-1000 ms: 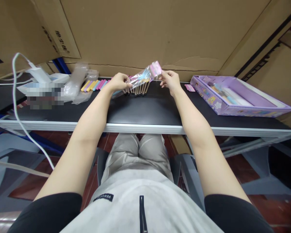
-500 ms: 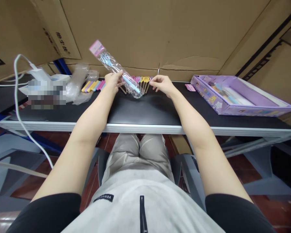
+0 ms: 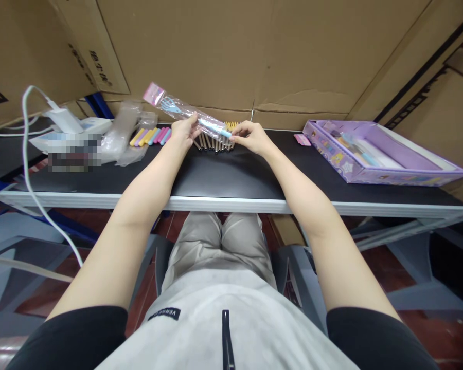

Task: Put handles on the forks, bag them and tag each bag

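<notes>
A light-blue back scratcher (image 3: 171, 106) with a claw-like head lies inside a clear plastic sleeve with a pink header (image 3: 153, 94). The packet slants over the table, its header up at the left. My left hand (image 3: 185, 131) is closed around its middle. At the packet's lower right end, my right hand (image 3: 251, 137) pinches the tip between thumb and fingers. Beneath and behind the packet is a row of metal rods (image 3: 216, 146) with coloured claw heads, partly hidden. Left of my left hand, several coloured handles (image 3: 149, 136) lie side by side.
Clear plastic sleeves (image 3: 119, 133) lie at the left beside a white device (image 3: 94, 125) with a cable. A purple display box (image 3: 389, 176) holding packets stands at the right, a pink card (image 3: 302, 139) next to it. Cardboard (image 3: 224, 51) walls the table's back.
My right hand has moved left and now grips the packet's lower end. The packet has tilted flatter, its header coming down. My left hand keeps its hold and has shifted slightly right.
</notes>
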`<state>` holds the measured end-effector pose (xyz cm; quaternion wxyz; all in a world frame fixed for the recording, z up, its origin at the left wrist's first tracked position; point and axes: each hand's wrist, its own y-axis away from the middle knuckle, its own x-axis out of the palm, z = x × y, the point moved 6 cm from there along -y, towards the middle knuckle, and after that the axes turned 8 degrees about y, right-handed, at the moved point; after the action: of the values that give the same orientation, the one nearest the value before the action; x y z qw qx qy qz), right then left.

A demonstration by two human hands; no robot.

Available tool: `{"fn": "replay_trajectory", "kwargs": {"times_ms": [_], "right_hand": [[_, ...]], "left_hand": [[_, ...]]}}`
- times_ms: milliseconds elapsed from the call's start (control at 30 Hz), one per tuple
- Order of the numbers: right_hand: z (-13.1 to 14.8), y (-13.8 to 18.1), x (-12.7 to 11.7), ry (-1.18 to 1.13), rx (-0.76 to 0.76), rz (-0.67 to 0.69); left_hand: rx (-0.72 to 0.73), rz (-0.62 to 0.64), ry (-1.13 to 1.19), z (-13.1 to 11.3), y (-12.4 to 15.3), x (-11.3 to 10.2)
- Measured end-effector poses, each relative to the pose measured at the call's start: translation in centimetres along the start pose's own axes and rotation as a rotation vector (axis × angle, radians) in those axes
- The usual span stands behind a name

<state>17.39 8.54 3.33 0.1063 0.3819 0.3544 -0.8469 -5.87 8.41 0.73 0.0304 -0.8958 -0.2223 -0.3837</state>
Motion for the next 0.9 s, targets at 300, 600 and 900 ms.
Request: {"fn": "replay_trajectory", "kwargs": {"times_ms": [300,600,900], "right_hand": [[1.9,0.9,-0.6,0.007,0.133,0.033],[1.6,0.9,-0.5,-0.019,0.144,0.035],[1.0,0.9,-0.2,-0.011,0.141,0.053]], "left_hand": [[0.014,0.063,-0.115,0.2,1.2,0.7],[-0.015,0.084,-0.14,0.7,1.4,0.7],[-0.063,0.072,-0.206,1.1,1.6,0.3]]}}
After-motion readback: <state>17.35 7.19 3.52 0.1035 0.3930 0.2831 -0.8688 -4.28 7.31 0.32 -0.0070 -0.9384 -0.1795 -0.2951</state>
